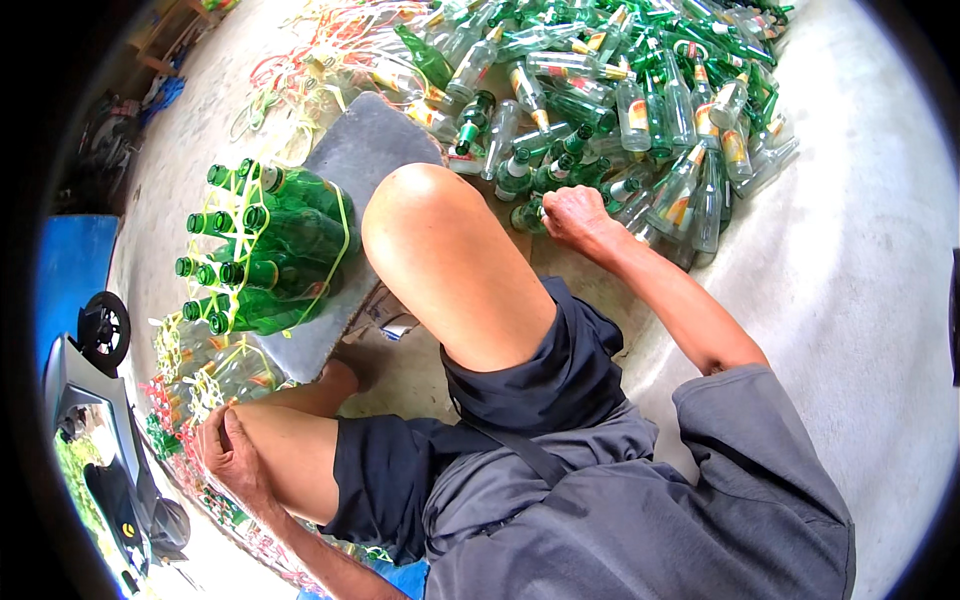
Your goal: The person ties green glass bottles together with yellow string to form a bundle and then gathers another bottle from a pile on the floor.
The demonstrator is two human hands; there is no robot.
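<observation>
My right hand (578,215) reaches to the near edge of a large bottle pile, its fingers closed around one end of a green glass bottle (528,216). That bottle lies low among other green bottles, and my fist hides part of it. On my left knee rests my left hand (235,458), thumb apart from the fingers, holding nothing. Between my legs and the pile, a grey board (375,140) carries a bundle of green bottles (295,235). Yellow-green strapping (243,215) runs around their necks and sides; the necks point left.
Heaped clear and green bottles (650,100) spread across the far side. Loose red, yellow and white straps (300,75) lie at far left. More strapped bottles (235,370) stand by my left knee. A motorbike (100,430) is at the left edge, a pale wall (840,250) at right.
</observation>
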